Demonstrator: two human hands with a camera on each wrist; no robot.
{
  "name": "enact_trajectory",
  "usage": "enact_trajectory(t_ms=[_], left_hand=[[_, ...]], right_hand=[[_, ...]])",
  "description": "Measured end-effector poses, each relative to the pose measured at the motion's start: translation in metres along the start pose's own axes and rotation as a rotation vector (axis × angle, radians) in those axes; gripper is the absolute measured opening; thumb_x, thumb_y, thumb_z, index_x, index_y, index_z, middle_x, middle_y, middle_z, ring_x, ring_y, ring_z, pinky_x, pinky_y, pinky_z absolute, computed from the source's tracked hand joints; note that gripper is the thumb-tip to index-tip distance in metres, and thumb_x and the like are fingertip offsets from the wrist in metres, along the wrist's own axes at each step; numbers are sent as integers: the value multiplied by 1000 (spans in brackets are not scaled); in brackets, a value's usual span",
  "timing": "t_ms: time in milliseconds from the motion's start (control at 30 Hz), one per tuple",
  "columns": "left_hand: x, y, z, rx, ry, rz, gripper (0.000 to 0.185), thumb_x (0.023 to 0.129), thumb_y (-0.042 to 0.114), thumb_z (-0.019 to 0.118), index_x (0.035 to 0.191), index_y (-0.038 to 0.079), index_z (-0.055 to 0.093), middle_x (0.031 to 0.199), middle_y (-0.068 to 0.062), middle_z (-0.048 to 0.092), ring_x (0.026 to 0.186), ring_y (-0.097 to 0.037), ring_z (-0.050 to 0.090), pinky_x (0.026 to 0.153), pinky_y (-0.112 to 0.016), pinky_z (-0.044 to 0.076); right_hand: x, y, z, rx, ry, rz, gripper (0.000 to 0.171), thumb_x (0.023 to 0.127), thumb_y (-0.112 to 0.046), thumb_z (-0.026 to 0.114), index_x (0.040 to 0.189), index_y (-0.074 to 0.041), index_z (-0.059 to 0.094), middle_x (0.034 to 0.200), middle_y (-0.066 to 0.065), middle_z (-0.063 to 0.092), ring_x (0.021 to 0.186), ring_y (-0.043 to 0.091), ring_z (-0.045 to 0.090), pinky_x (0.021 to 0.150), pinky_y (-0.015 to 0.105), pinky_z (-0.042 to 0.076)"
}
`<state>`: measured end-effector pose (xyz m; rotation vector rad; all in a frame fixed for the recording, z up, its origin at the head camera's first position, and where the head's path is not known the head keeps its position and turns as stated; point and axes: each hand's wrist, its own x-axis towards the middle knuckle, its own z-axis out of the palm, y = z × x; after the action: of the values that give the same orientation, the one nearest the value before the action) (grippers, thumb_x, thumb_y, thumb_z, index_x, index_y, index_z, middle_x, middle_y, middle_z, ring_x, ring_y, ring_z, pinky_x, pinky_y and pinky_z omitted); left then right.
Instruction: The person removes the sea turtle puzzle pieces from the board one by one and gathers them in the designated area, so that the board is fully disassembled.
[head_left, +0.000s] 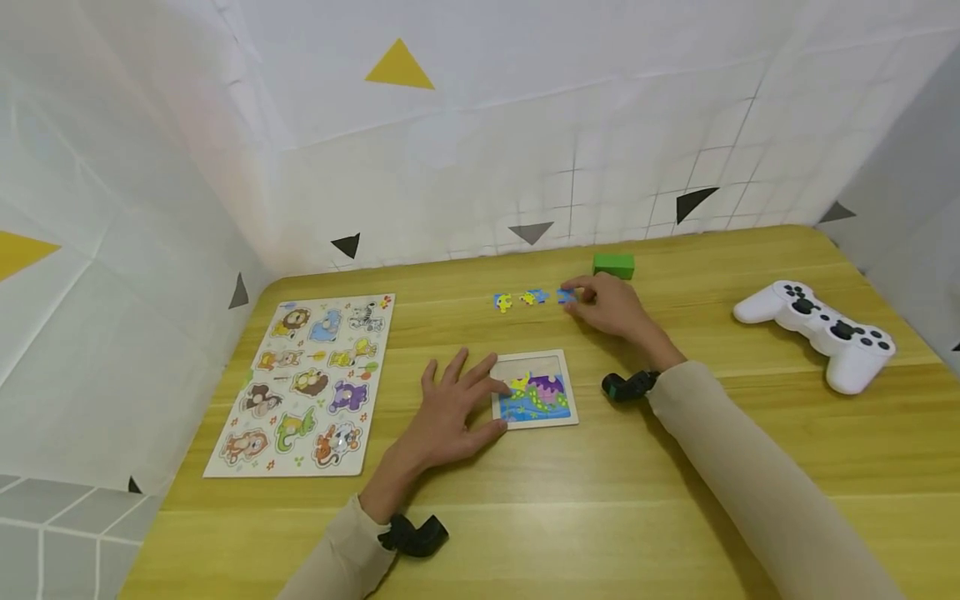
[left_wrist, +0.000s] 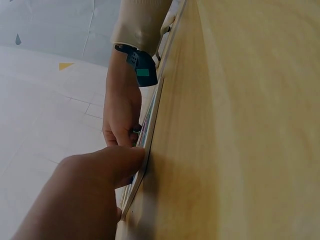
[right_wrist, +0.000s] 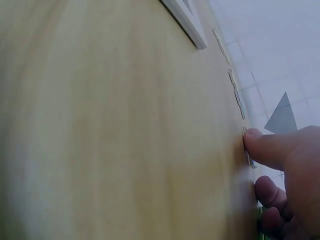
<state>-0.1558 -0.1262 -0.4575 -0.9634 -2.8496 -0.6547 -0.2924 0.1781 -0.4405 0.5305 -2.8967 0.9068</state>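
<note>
A small blue puzzle piece (head_left: 564, 296) is lying at the fingertips of the right hand (head_left: 607, 306), near the back of the wooden table (head_left: 600, 517). The right hand is reaching in from the side, its thumb and index finger nearly together and pinching the piece between them; in the right wrist view, the thumb is pressing on the piece low at the tabletop, and the other fingers are curling beside it. More loose pieces (head_left: 503, 302), yellow and blue, are lying in a row just to the left of that grip, apart from the fingers. A green block (head_left: 613, 267) is sitting just behind the right hand; whether a finger is touching it, I cannot tell. Nearer the person, a puzzle tray (head_left: 528, 355) with a pale frame is lying flat, a purple, yellow and blue picture partly filling it and its upper strip showing grey. The left hand (head_left: 457, 412) is resting along the tray's left side, its fingers spreading apart and holding nothing between them; the index finger is reaching over the frame, and the thumb is touching the near left corner. Farther left, an animal board (head_left: 303, 402) is lying on the table, while a white game controller (head_left: 817, 333) is lying well apart on the right.
</note>
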Motion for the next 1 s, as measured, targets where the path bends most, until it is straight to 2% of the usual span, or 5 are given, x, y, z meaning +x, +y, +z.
enact_trajectory(t_ms=[400, 600, 800, 1000], left_hand=[[0, -1, 0, -1, -4, 2, 34, 88, 53, 55, 119, 40, 56, 159, 4, 29, 148, -41, 16, 108, -73, 3], [0, 0, -1, 0, -9, 0, 34, 88, 53, 55, 119, 40, 56, 159, 4, 29, 149, -41, 15, 108, -72, 3], [0, 0, -1, -9, -3, 2, 34, 88, 52, 57, 119, 39, 56, 159, 4, 30, 148, -41, 16, 108, -73, 3], [0, 0, -3, -17, 3, 2, 35, 88, 51, 57, 120, 38, 57, 159, 4, 31, 148, -41, 17, 109, -72, 3]], right_hand=[[4, -2, 0, -12, -22, 45, 38, 94, -29, 61, 129, -14, 62, 81, 10, 62, 63, 20, 47, 57, 31, 34], [1, -1, 1, 29, 17, 56, 40, 93, -27, 62, 131, -14, 61, 87, 10, 64, 69, 21, 50, 62, 32, 36], [-5, 0, 2, 146, 57, 53, 39, 94, -26, 62, 131, -13, 61, 94, 10, 66, 78, 22, 54, 70, 35, 39], [-15, -5, 0, 202, 11, 37, 39, 95, -28, 60, 131, -13, 60, 104, 12, 66, 86, 23, 57, 73, 34, 45]])
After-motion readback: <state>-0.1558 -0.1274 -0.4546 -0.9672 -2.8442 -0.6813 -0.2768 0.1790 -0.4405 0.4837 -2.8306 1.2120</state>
